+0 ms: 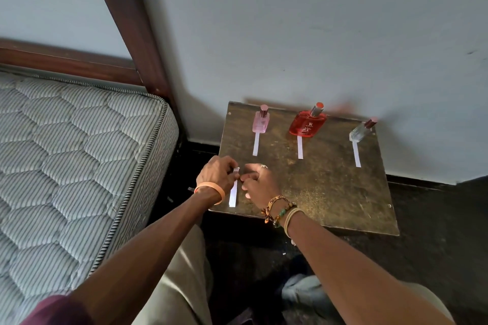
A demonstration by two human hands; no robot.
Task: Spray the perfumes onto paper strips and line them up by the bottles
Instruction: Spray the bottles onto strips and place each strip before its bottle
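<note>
Left hand (216, 174) pinches the spare strips (233, 195) at the counter's (330, 192) near-left edge; whether my curled right hand (260, 182) grips them too, I cannot tell. Fumbling could knock them off.

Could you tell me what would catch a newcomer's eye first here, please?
The red bottle stands out, mid-back on the board between a pink bottle and a clear bottle, each with a strip laid before it. At the board's near left corner the left hand pinches spare strips, the right hand close beside.
</note>
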